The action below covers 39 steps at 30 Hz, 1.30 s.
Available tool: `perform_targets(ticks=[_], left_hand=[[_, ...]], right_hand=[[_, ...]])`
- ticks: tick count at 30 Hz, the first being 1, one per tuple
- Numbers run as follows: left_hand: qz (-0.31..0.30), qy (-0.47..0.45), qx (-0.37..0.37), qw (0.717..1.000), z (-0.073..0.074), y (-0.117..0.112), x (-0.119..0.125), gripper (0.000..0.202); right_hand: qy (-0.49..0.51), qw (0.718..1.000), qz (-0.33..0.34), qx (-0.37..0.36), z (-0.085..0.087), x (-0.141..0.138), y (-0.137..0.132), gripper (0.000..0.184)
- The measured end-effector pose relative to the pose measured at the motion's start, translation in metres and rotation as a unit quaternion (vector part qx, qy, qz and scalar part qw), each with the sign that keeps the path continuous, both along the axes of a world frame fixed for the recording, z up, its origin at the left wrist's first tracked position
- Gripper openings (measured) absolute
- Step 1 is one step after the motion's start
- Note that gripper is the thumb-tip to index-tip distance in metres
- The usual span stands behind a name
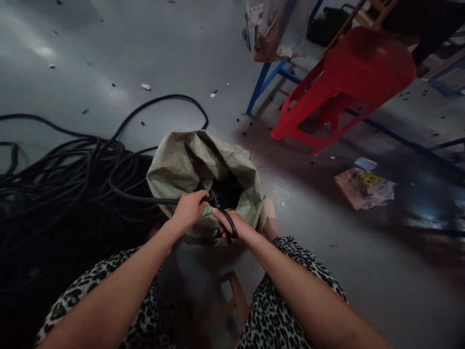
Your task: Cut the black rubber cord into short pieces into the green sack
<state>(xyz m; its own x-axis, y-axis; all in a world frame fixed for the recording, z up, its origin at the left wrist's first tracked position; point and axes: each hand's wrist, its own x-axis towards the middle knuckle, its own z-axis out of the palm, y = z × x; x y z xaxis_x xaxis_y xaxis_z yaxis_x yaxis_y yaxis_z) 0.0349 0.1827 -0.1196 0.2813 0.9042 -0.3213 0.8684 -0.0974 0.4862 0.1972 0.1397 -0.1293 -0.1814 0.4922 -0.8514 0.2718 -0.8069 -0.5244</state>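
A greenish woven sack [189, 162] stands open on the floor in front of my knees, dark inside. My left hand [189, 209] is closed round a black cable [145, 198] that runs in from the left to the sack's mouth. My right hand [232, 225] grips a curved loop of the same black cable at the sack's near rim. Both hands sit close together just above the rim. The fingertips are partly hidden by the cable.
A big tangled heap of black cable [54, 189] fills the floor at left. A red plastic stool [345, 82] lies tipped at upper right by a blue metal frame [261, 82]. A crumpled printed bag [365, 186] lies on the grey floor at right. A wooden stool [236, 295] shows between my legs.
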Motion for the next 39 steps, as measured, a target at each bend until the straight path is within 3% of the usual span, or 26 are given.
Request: perform_targets(ticks=[9,17,39], left_hand=[[-0.021,0.05,0.032,0.998,0.005,0.001,-0.001,0.03],[-0.039,0.079,0.023,0.996,0.008,0.001,-0.003,0.027],[-0.061,0.132,-0.008,0.989,0.005,0.0,-0.002,0.028]], right_hand=[[-0.025,1.0,-0.012,0.008,0.009,0.004,0.004,0.052],[-0.016,1.0,-0.016,-0.02,-0.001,0.01,0.001,0.051],[-0.049,0.998,-0.013,-0.03,-0.004,0.008,-0.005,0.046]])
